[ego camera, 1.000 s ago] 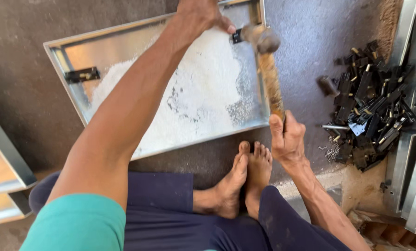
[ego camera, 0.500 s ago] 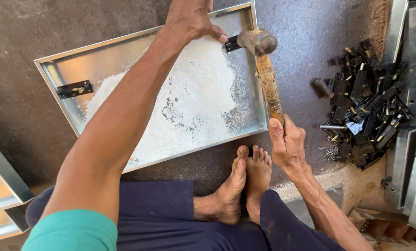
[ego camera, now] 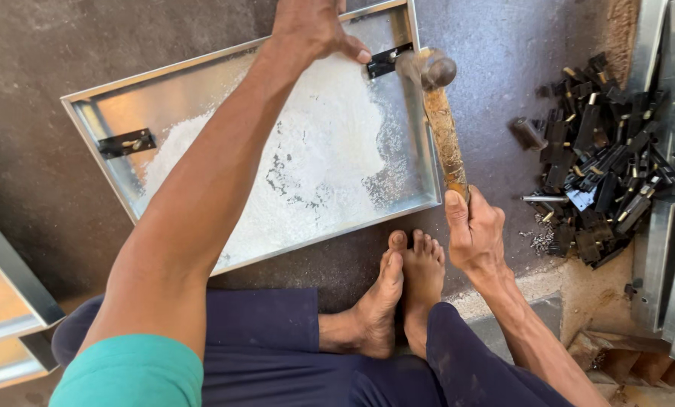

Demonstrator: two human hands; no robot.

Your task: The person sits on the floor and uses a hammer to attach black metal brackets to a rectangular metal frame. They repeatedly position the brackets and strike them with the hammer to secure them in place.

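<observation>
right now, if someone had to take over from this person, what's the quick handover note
Left hand: reaches across the metal tray, fingertips at the black bracket on its far right edge.
Right hand: grips the end of the wooden-handled hammer; its head is at that bracket.
Another black bracket sits on the tray's left side. A heap of loose black brackets lies on the floor to the right, with small nails beside it.
Done: both brackets are in place on the tray.
Left: whether the right-hand one is fully fixed cannot be told.
</observation>
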